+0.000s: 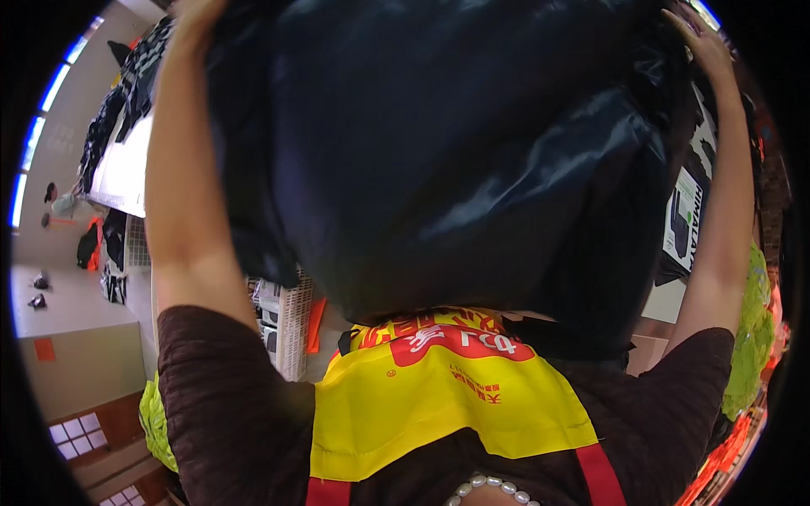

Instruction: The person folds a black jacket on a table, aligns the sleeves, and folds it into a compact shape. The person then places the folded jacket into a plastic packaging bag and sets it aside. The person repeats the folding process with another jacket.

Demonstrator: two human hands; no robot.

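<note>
A large, dark, shiny piece of fabric (439, 160) is raised in front of my chest and fills most of the view. Its kind cannot be made out; folds catch the light on its right half. My left hand (199, 8) is at its upper left edge, largely cut off by the picture's top, with the fingers out of sight. At the upper right corner, my right hand (702, 38) grips the fabric, its fingers partly visible. Both arms are lifted and spread, with the fabric stretched between them. It hides the work surface behind it.
A white plastic basket (294, 325) with packaged items stands below my left arm. Dark garments (126, 110) are piled at the far left. Bright yellow-green material (753, 337) lies beyond my right arm, near a printed white package (682, 219). I wear a yellow apron (447, 405).
</note>
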